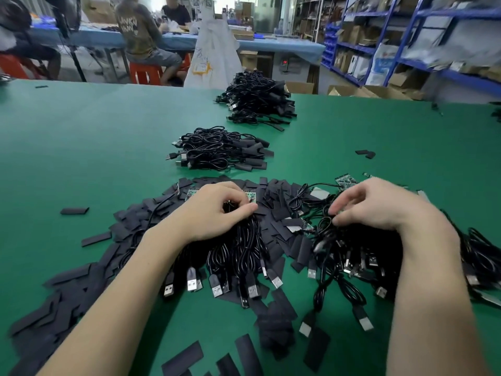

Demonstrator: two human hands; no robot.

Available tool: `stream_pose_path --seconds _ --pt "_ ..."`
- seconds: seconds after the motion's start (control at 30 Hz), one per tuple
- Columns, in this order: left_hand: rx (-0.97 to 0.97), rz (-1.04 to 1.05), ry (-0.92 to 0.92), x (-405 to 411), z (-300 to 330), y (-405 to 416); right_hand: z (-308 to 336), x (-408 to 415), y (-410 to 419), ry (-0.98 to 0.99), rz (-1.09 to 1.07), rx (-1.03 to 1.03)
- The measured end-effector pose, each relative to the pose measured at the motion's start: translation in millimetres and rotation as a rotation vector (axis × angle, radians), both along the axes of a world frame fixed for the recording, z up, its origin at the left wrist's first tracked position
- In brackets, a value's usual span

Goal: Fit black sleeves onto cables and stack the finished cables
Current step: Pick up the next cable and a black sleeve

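A heap of black USB cables [244,253] with small green circuit boards lies on the green table [81,145] in front of me, mixed with flat black sleeves [130,221]. My left hand [214,210] rests on the heap's left bundle, its fingers curled round the cable ends beside a green board [250,196]. My right hand [374,204] sits on the right bundle [352,256], thumb and fingertips pinching a cable end. Two stacks of sleeved cables stand farther back: a near stack [219,151] and a taller far stack [260,100].
Loose sleeves lie scattered: one at the left [74,211], a pair at the right [366,153], more at the near edge [244,356]. Beyond the table sit people on red stools [145,73], a white sack [214,50], cardboard boxes and blue shelving [406,44].
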State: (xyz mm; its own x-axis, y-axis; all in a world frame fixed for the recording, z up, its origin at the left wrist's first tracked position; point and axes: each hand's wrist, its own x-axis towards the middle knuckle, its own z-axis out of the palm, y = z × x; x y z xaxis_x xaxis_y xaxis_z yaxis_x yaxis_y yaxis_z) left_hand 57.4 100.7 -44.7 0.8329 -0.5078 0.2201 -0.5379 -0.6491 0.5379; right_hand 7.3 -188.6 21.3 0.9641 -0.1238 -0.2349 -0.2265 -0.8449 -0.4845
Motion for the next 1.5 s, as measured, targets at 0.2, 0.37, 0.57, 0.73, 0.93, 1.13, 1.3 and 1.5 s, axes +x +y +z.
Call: stream_pose_path --seconds 0.2,0.37,0.57,0.73,0.93,1.13,1.3,1.5 --pt "0.029 -0.011 0.023 -2 10 4 -6 14 29 -0.058 0.105 0.0" --pt "0.086 -0.017 0.049 -2 18 10 -29 28 68 -0.288 0.118 0.144" --pt "0.065 -0.021 0.095 -3 24 15 -59 40 114 -0.284 0.074 0.344" --pt "-0.138 0.076 0.082 -4 27 15 -56 36 122 -0.251 -0.124 0.806" --pt "-0.215 0.491 -0.182 2 10 -13 -45 31 128 0.028 -0.099 1.253" --pt "-0.22 0.605 -0.134 6 -2 -9 -50 27 135 0.126 -0.084 1.308" --pt "-0.246 0.604 -0.172 7 0 -6 -49 28 138 0.123 -0.055 1.284" --pt "-0.244 0.568 -0.207 6 0 -8 -52 27 141 0.097 -0.065 1.309"
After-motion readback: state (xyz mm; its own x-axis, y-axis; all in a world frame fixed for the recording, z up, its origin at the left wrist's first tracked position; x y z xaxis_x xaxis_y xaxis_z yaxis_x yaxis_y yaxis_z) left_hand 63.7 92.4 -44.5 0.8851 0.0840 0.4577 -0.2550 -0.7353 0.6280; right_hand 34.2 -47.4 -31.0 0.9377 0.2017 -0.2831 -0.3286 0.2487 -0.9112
